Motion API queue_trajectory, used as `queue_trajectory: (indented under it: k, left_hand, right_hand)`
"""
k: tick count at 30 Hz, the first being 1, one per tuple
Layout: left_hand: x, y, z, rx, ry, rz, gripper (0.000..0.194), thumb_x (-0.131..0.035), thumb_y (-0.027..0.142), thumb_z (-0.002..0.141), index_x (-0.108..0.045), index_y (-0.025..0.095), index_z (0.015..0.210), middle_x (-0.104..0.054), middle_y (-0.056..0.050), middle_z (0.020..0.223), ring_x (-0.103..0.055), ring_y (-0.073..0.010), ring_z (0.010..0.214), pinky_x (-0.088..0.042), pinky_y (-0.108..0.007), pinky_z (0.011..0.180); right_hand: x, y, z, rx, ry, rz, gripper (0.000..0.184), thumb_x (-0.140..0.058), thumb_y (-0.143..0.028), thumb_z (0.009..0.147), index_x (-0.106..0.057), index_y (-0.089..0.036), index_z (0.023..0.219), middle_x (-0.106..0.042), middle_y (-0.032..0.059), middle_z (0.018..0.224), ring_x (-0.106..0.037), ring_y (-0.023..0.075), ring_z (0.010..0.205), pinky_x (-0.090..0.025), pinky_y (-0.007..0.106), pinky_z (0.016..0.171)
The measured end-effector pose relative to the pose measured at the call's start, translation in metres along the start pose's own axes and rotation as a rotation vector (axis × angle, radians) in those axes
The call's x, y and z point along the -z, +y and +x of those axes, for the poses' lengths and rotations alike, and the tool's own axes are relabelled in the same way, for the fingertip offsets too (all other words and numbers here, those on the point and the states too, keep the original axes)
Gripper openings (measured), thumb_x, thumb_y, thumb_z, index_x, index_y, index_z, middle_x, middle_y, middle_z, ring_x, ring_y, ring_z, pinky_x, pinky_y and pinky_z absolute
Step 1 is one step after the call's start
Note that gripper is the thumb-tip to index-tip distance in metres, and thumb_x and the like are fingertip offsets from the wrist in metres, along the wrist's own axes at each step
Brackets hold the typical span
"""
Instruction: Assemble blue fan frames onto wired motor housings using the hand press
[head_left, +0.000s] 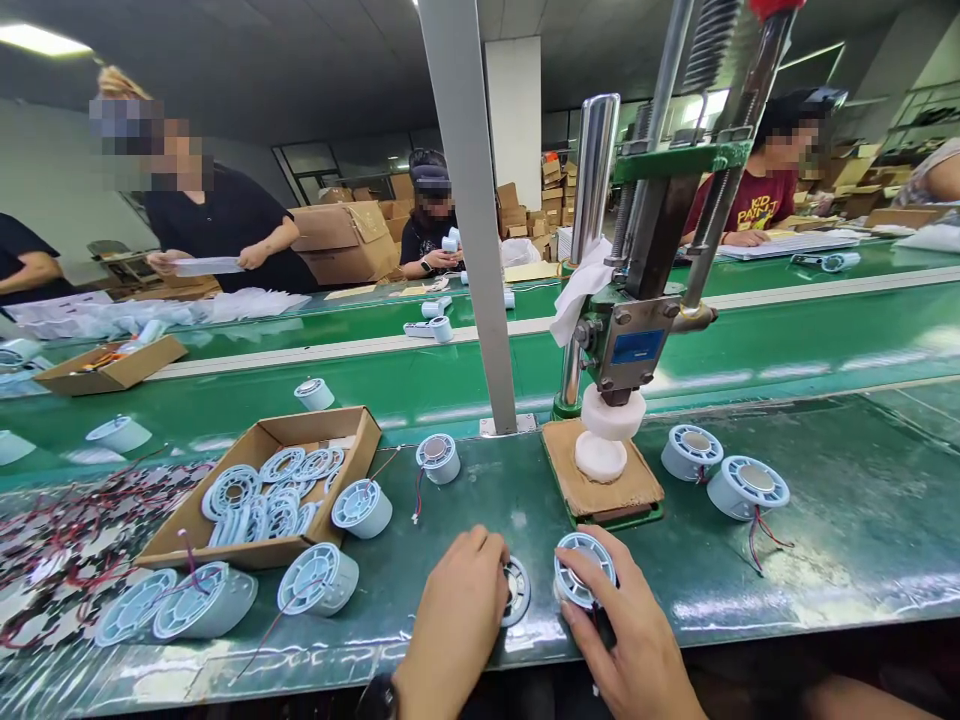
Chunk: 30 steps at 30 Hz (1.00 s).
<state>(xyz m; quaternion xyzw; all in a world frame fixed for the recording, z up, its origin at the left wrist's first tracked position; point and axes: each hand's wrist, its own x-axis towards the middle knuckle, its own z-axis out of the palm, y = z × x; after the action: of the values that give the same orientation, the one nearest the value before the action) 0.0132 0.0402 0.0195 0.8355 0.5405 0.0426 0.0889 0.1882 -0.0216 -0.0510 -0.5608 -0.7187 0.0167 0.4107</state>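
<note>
My left hand (461, 605) is closed, its fingertips at the edge of a light-blue ring cover (517, 592) low over the bench's front edge. The fingers hide the ring's left side. My right hand (626, 620) grips a round light-blue plastic housing (586, 562) with a slotted face, thumb and fingers at its sides. Just beyond stands a green hand press (637, 340). A white round pad (613, 412) sits under its ram, above a white round seat (600, 458) on a brown board (566, 478).
A cardboard box (202, 535) of ring covers stands left, with housings such as this wired one (319, 580) around it. Two wired housings (748, 487) sit right of the press. Wired parts (82, 545) cover the far left. A grey post (480, 220) rises centrally; people work across the belt.
</note>
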Motion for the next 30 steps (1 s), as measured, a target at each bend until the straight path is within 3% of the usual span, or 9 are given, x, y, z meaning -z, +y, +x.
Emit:
queue_trajectory:
  k: [3, 6, 8, 11, 15, 18, 24, 30]
  left_hand:
    - [0.002, -0.006, 0.011, -0.071, 0.043, 0.046, 0.026, -0.041, 0.003, 0.088, -0.062, 0.019, 0.092, -0.062, -0.005, 0.094, -0.058, -0.0231, 0.088, -0.049, -0.036, 0.078]
    - [-0.003, -0.008, 0.008, -0.108, 0.12, -0.086, 0.023, -0.04, 0.01, 0.094, -0.061, 0.02, 0.093, -0.06, -0.005, 0.094, -0.057, -0.0215, 0.09, -0.049, -0.036, 0.081]
    - [-0.008, -0.007, 0.0, -0.025, 0.214, -0.161, 0.015, -0.048, 0.022, 0.094, -0.06, 0.02, 0.103, -0.059, -0.007, 0.102, -0.056, -0.0236, 0.096, -0.048, -0.039, 0.084]
    - [-0.014, -0.004, -0.012, 0.117, 0.289, -0.18, 0.042, -0.067, 0.031, 0.081, -0.056, 0.021, 0.12, -0.057, -0.01, 0.116, -0.052, -0.0315, 0.11, -0.045, -0.05, 0.091]
    - [-0.012, -0.002, -0.02, 0.143, 0.218, -0.378, 0.042, -0.062, 0.02, 0.081, -0.055, 0.026, 0.122, -0.059, -0.006, 0.126, -0.05, -0.0288, 0.12, -0.042, -0.05, 0.1]
    - [0.002, 0.007, -0.022, 0.117, 0.154, -0.605, 0.057, -0.059, 0.021, 0.082, -0.043, 0.03, 0.136, -0.055, -0.004, 0.136, -0.052, -0.0243, 0.123, -0.042, -0.045, 0.105]
    - [0.025, 0.04, -0.014, -0.127, -0.029, -0.641, 0.078, -0.055, 0.004, 0.066, -0.045, 0.034, 0.138, -0.052, 0.001, 0.14, -0.045, -0.0232, 0.131, -0.034, -0.043, 0.114]
    - [0.019, 0.04, -0.007, -0.068, -0.041, -0.708, 0.075, -0.052, 0.003, 0.065, -0.051, 0.033, 0.133, -0.053, 0.0, 0.138, -0.046, -0.0223, 0.13, -0.034, -0.04, 0.114]
  right_hand:
    - [-0.001, 0.002, 0.0, 0.031, 0.025, -0.02, 0.039, -0.052, -0.025, 0.091, -0.054, -0.026, 0.129, -0.043, 0.011, 0.135, -0.054, 0.0253, 0.116, -0.056, 0.039, 0.087]
    - [0.0, 0.002, 0.002, 0.045, 0.03, -0.016, 0.039, -0.052, -0.023, 0.09, -0.054, -0.026, 0.129, -0.044, 0.0113, 0.134, -0.054, 0.0244, 0.115, -0.056, 0.036, 0.087]
    - [0.002, -0.001, 0.003, 0.046, 0.046, 0.001, 0.038, -0.051, -0.023, 0.09, -0.055, -0.025, 0.128, -0.044, 0.0112, 0.134, -0.054, 0.0239, 0.115, -0.056, 0.036, 0.087]
    - [0.003, -0.005, 0.003, 0.019, 0.069, 0.035, 0.036, -0.048, -0.024, 0.092, -0.055, -0.027, 0.128, -0.045, 0.0095, 0.134, -0.055, 0.023, 0.115, -0.055, 0.035, 0.087]
    - [-0.001, -0.007, 0.0, -0.052, 0.1, 0.059, 0.051, -0.048, -0.03, 0.094, -0.036, -0.025, 0.144, -0.051, 0.0074, 0.133, -0.056, 0.0215, 0.118, -0.054, 0.032, 0.09]
    - [-0.005, -0.007, -0.001, -0.069, 0.136, 0.082, 0.064, -0.05, -0.034, 0.094, -0.022, -0.02, 0.151, -0.058, 0.007, 0.129, -0.059, 0.0206, 0.115, -0.054, 0.031, 0.09]
    - [-0.007, -0.008, 0.001, -0.082, 0.209, 0.06, 0.063, -0.043, -0.027, 0.09, -0.025, -0.02, 0.15, -0.059, 0.0062, 0.127, -0.065, 0.018, 0.107, -0.056, 0.026, 0.083]
    - [-0.004, -0.009, 0.006, -0.054, 0.225, 0.019, 0.061, -0.042, -0.027, 0.088, -0.029, -0.016, 0.147, -0.058, 0.0099, 0.129, -0.064, 0.0194, 0.107, -0.057, 0.026, 0.082]
